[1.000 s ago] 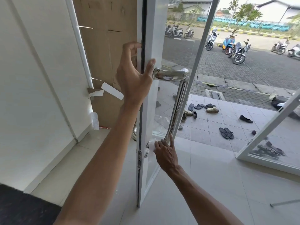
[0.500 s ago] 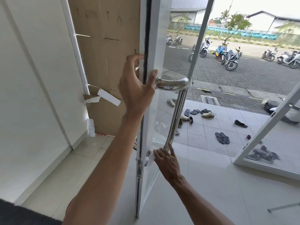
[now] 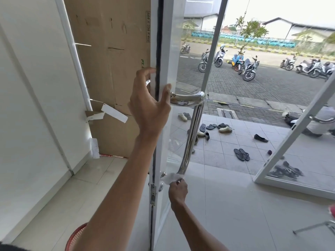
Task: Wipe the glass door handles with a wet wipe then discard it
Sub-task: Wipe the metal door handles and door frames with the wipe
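Note:
A tall chrome pull handle (image 3: 190, 140) is fixed to the white-framed glass door (image 3: 173, 51), which stands edge-on in front of me. My left hand (image 3: 150, 105) wraps around the door edge (image 3: 160, 42) beside the handle's top bend, fingers behind the frame and thumb on its near face. My right hand (image 3: 178, 189) pinches a crumpled white wet wipe (image 3: 171, 177) against the handle's lower end, where it meets the door. Another handle on the door's far side is mostly hidden.
A tall cardboard sheet (image 3: 112, 69) leans behind the door on the left. A red basket rim (image 3: 74, 238) shows at the bottom. The second glass door (image 3: 290, 142) stands open on the right. Sandals (image 3: 242, 154) lie on the tiles outside, and a metal leg (image 3: 311, 229) sits bottom right.
My right hand has dropped from the lower shaft to just under the handle's bottom end, and the wipe now shows above my fingers. My left hand keeps its place on the door edge.

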Demonstrator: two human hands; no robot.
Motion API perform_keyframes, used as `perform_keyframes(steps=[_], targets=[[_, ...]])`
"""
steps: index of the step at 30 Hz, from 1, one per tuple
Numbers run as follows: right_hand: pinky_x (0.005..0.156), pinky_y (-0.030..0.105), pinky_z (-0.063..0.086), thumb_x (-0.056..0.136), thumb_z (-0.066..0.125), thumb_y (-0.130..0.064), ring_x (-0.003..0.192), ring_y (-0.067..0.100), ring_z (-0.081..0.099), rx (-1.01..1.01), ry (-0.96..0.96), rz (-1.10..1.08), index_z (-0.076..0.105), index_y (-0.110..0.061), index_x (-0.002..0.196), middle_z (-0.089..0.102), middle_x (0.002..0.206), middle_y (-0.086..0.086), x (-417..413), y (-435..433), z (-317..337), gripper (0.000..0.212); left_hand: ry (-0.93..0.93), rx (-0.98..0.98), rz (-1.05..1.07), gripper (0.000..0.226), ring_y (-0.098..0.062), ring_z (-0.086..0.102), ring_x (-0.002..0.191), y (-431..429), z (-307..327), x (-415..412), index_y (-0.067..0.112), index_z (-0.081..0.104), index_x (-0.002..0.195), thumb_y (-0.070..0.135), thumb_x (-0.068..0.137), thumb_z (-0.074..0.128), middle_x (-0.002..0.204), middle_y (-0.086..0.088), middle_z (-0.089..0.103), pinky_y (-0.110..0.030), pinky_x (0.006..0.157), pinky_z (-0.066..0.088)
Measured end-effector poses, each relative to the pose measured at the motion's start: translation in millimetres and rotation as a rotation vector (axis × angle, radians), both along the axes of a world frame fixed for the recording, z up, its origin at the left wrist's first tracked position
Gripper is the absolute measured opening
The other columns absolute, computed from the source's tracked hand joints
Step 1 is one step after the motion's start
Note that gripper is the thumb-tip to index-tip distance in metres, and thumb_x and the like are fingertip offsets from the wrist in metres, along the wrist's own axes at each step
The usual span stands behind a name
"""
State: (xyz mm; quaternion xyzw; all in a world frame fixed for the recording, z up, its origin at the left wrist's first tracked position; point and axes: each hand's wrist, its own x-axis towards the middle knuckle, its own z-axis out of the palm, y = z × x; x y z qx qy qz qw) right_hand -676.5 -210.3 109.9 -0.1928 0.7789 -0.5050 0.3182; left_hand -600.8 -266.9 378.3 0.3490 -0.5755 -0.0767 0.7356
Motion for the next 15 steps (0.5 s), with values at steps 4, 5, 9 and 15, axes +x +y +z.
perform_keyframes(steps=[4,5,9,15], targets=[[0.067,0.027,0.049,0.087,0.039,0.002,0.079,0.021,0.071,-0.097,-0.644,0.013,0.059,0.002,0.106,0.07,0.101,0.018,-13.4,-11.3,5.1,0.028,-0.005,-0.009,-0.014,0.04,-0.009,0.064,0.092,1.2,1.3,0.2,0.012,0.06,0.112,0.027,0.08,0.079,0.104,0.007,0.068,-0.029,0.077,0.054],[0.074,0.03,0.049,0.085,0.037,0.002,0.08,0.023,0.072,-0.09,-0.674,0.034,0.06,0.0,0.105,0.071,0.1,0.017,-18.6,-12.9,8.4,0.031,-0.009,-0.009,-0.014,0.04,-0.009,0.064,0.092,2.2,1.6,0.0,0.012,0.06,0.112,0.027,0.08,0.079,0.104,0.007,0.068,-0.025,0.077,0.053],[0.078,0.036,0.05,0.086,0.037,0.002,0.074,0.024,0.062,-0.028,-0.546,0.044,0.055,-0.002,0.089,0.062,0.083,0.015,-37.7,-19.7,13.0,0.019,-0.018,-0.003,-0.014,0.04,-0.009,0.063,0.091,4.0,3.3,0.4,0.012,0.06,0.112,0.025,0.079,0.079,0.103,0.008,0.067,-0.018,0.075,0.049],[0.055,0.024,0.038,0.086,0.037,0.001,0.053,0.018,0.047,-0.008,-0.339,0.058,0.052,0.006,0.098,0.052,0.07,0.012,-46.7,-21.7,7.6,0.02,-0.021,-0.01,-0.01,0.042,-0.008,0.062,0.09,5.8,4.3,1.1,0.011,0.06,0.113,0.025,0.078,0.079,0.103,0.007,0.068,-0.026,0.076,0.053]])
